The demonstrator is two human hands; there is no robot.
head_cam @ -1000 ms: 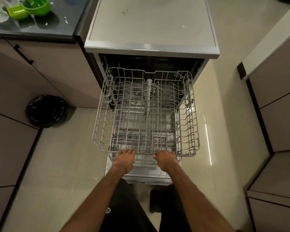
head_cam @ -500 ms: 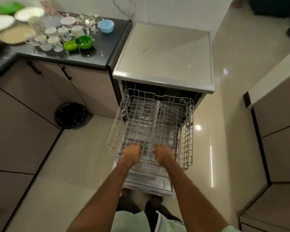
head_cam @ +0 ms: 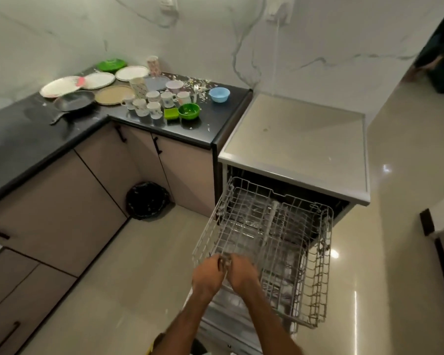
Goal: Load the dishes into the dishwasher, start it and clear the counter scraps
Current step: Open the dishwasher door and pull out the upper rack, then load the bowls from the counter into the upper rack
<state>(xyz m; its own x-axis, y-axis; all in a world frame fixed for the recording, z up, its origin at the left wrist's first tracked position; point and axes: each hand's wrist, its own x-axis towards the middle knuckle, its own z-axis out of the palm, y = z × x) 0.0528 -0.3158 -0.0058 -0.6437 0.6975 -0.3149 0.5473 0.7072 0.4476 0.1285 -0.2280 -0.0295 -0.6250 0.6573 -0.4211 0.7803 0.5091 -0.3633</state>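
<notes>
1. Step: upper rack (head_cam: 267, 234) is out of the dishwasher (head_cam: 292, 139) & empty; I judge loading not begun.
2. L hand (head_cam: 207, 276) & R hand (head_cam: 242, 274) sit close together at the rack's front wire. Blurred, so I can't tell if they're gripping.
3. Next: let go, turn left for the dishes (head_cam: 153, 97) on the counter (head_cam: 23, 139).
4. Room: open floor (head_cam: 113, 278) on the left; rack corner & bin (head_cam: 148, 201) are near my path.

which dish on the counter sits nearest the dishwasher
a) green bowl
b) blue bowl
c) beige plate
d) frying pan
b: the blue bowl sits at the right end of the counter, closest to the dishwasher, while the green bowl, the beige plate and the frying pan all lie farther left.
</notes>
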